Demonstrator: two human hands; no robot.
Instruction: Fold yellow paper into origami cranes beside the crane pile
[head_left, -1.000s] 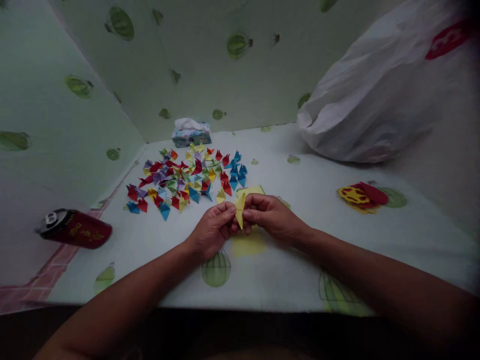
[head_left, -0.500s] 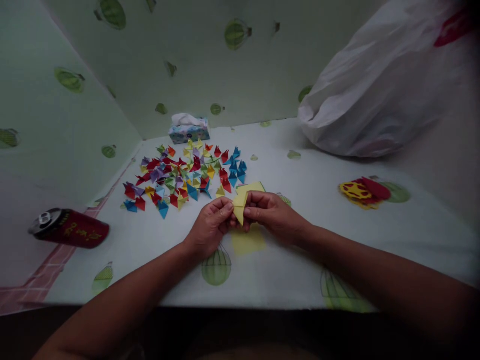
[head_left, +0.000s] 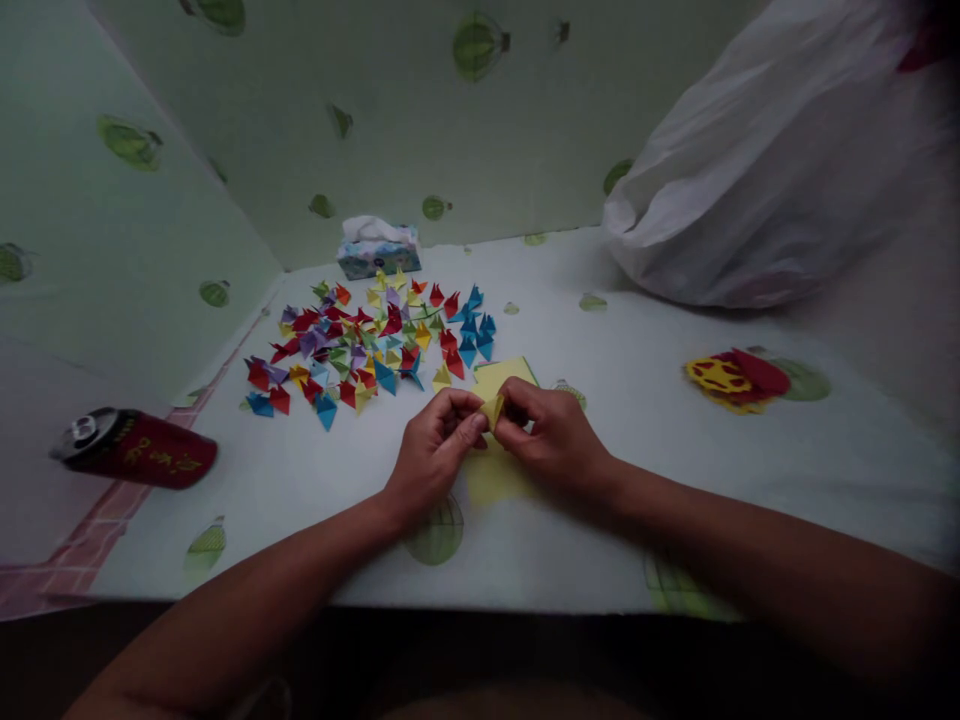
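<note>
A small folded piece of yellow origami paper (head_left: 491,411) is pinched between my two hands above the table. My left hand (head_left: 441,440) grips its left side with thumb and fingers. On the other side, my right hand (head_left: 551,435) closes on its right edge; the fingers partly cover the paper. Just behind the hands lies a stack of yellow paper sheets (head_left: 510,373). Below them, a flat yellow sheet (head_left: 495,482) rests on the tablecloth, partly hidden. Many folded paper figures (head_left: 386,375) in several colours spread out to the left and behind.
A dark red drink can (head_left: 142,450) lies on its side at the left. A tissue box (head_left: 379,250) stands by the back wall. At the right are red and yellow cut-out pieces (head_left: 731,380) and a large white plastic bag (head_left: 720,220).
My right hand has turned over the paper, its fingers now closing on the top right. The yellow piece has changed from a long downward point to a smaller, more covered shape.
</note>
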